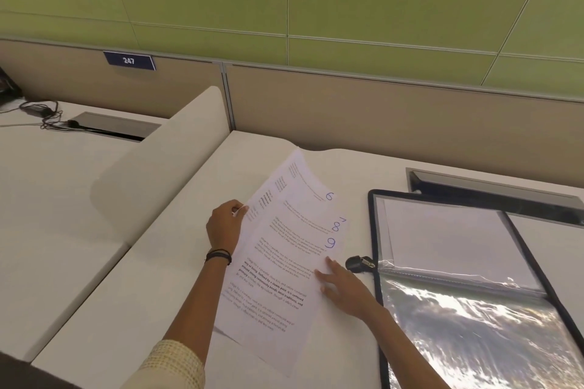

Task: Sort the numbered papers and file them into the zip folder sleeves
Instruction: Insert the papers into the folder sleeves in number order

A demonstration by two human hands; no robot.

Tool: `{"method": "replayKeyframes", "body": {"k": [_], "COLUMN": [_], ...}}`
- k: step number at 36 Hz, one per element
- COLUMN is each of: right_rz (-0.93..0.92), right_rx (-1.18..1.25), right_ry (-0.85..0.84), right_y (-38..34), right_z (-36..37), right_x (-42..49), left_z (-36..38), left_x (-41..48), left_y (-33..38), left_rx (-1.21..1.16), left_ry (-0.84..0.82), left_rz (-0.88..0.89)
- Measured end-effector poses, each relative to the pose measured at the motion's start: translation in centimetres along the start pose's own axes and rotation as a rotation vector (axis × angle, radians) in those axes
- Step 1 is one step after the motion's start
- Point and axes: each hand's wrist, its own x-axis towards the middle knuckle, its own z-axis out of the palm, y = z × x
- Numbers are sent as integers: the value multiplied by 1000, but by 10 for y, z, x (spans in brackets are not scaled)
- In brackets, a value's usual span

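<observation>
Several white printed papers [278,265] lie fanned on the desk, with blue handwritten numbers 6, 8 and 9 showing at their right edges. My left hand [225,225] pinches the left edge of the upper sheets and lifts them slightly. My right hand [343,289] rests with straight fingers on the right edge of the stack, just below the 9. To the right lies the open zip folder [374,230], black-edged, with shiny clear sleeves [467,309]. Its black zip pull [358,263] sits beside my right hand.
A white desk [151,278] carries everything, with a low white divider [164,161] on the left. A cable tray opening [493,191] lies behind the folder. Tan partition panels and a "247" sign [129,61] stand at the back. Cables [44,114] lie far left.
</observation>
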Motion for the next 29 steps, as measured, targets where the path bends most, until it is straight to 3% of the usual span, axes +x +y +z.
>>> {"method": "replayKeyframes", "body": {"k": [10,18,29], "right_rz": [27,26,-60], "right_rx": [-85,-17,333], "right_ry": [36,95,461], "right_y": [-8,-3,29], "right_z": [2,-3,-19], "right_x": [-1,-5,-34], "left_z": [-30,-55,-70], "left_x": [6,5,-17], "left_y": [23,53,110], "left_rx": [285,288,168], "left_ry": [224,308,388], "left_rz": [349,525,668]}}
